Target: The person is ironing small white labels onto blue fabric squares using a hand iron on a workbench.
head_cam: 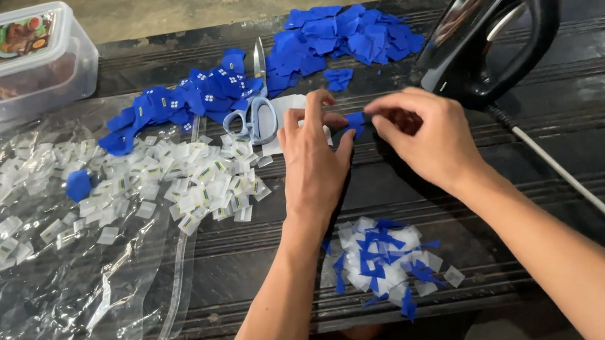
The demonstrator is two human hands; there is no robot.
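Both my hands meet over the middle of a dark ribbed table. My left hand and my right hand pinch one small blue fabric piece between their fingertips. Just left of my left hand lie scissors with pale blue handles. Behind them sits a heap of blue pieces, and another row of blue pieces with white marks. Below my hands lies a small pile of mixed blue and white pieces.
A black clothes iron stands at the right, its white cord running toward the front edge. Several small white tags lie spread over a clear plastic bag. A lidded plastic box sits back left.
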